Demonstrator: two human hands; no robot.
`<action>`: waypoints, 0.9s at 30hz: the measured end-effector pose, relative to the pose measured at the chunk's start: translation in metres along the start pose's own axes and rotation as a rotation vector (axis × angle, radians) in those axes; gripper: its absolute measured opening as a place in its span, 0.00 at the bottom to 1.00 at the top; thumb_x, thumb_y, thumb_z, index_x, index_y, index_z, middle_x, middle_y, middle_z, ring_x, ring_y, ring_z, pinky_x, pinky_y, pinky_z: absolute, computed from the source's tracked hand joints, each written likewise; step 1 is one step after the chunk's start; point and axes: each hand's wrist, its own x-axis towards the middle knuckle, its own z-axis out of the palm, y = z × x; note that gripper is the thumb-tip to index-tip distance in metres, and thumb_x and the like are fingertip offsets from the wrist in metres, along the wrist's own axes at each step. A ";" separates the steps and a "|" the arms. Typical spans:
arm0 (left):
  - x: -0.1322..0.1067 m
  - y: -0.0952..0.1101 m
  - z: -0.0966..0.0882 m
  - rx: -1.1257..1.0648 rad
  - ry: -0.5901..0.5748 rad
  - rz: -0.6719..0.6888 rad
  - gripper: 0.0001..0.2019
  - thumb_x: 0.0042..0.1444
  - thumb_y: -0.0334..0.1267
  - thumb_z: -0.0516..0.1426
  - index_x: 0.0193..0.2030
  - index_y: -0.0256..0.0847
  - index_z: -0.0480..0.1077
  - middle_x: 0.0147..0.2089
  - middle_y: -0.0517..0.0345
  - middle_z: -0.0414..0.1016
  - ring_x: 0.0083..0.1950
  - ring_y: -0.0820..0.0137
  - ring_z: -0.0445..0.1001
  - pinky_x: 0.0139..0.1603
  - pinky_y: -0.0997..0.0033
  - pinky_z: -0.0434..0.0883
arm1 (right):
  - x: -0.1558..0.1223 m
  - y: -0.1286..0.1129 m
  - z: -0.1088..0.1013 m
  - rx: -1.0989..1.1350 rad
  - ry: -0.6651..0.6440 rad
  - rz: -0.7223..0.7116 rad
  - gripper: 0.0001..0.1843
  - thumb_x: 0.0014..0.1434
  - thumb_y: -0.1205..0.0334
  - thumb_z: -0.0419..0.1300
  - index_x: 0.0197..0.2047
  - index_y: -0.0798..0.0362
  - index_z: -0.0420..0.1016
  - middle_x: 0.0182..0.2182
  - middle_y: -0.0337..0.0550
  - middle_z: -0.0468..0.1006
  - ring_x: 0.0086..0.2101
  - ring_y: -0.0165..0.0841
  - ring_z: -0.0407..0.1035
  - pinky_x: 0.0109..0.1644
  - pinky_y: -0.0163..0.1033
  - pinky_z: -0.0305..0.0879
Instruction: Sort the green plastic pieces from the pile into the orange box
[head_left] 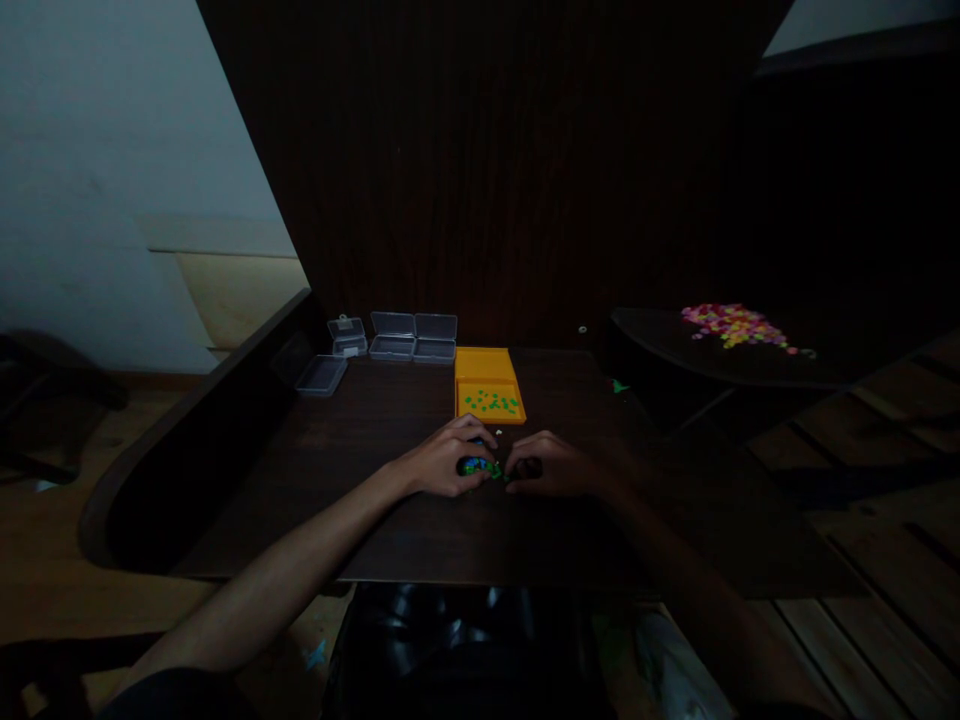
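My left hand [450, 456] rests on the dark tabletop, its thumb and fingers apart and curved around a small heap of blue and green pieces [478, 467]. To the right of the heap is my right hand [553, 464], with its fingers bent and a gap between thumb and forefinger. Its fingertips are close to a few loose green bits by the heap. I see nothing gripped in either hand. Just beyond both hands lies an opened yellow case [484, 362] with several small green pieces [491, 402] scattered in its near half.
Clear plastic boxes [414, 337] with raised lids stand at the back left, beside a shallow clear tray [322, 375]. On a raised dark shelf [675, 350] at the right lies a pile of pink, red and yellow pieces [735, 325]. A tall dark panel [487, 170] rises behind the table.
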 end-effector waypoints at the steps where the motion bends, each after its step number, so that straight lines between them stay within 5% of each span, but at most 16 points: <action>1: 0.000 0.000 0.000 -0.002 0.003 0.002 0.09 0.53 0.32 0.61 0.42 0.43 0.77 0.50 0.52 0.75 0.55 0.61 0.69 0.58 0.58 0.69 | 0.000 0.000 0.001 -0.004 -0.002 0.002 0.12 0.56 0.53 0.65 0.36 0.54 0.79 0.28 0.39 0.78 0.28 0.28 0.70 0.34 0.33 0.63; 9: 0.001 0.001 0.000 -0.053 0.028 0.003 0.05 0.59 0.34 0.58 0.38 0.41 0.76 0.48 0.52 0.75 0.54 0.63 0.69 0.57 0.60 0.70 | 0.000 0.001 0.002 0.042 -0.010 -0.028 0.12 0.62 0.55 0.60 0.35 0.54 0.79 0.31 0.42 0.80 0.30 0.30 0.72 0.38 0.34 0.64; 19: 0.001 -0.010 -0.002 -0.004 0.488 -0.199 0.07 0.66 0.36 0.53 0.46 0.39 0.70 0.41 0.54 0.77 0.43 0.69 0.76 0.46 0.69 0.73 | 0.008 0.007 -0.003 0.029 0.157 0.221 0.14 0.63 0.54 0.56 0.36 0.56 0.77 0.25 0.38 0.75 0.24 0.28 0.65 0.29 0.32 0.57; 27: 0.001 -0.017 -0.005 -0.073 0.613 -0.341 0.06 0.63 0.39 0.55 0.38 0.40 0.71 0.36 0.59 0.78 0.37 0.71 0.77 0.42 0.73 0.73 | 0.031 0.024 -0.026 -0.107 0.388 0.301 0.13 0.63 0.58 0.54 0.36 0.57 0.77 0.24 0.39 0.74 0.24 0.29 0.64 0.29 0.32 0.55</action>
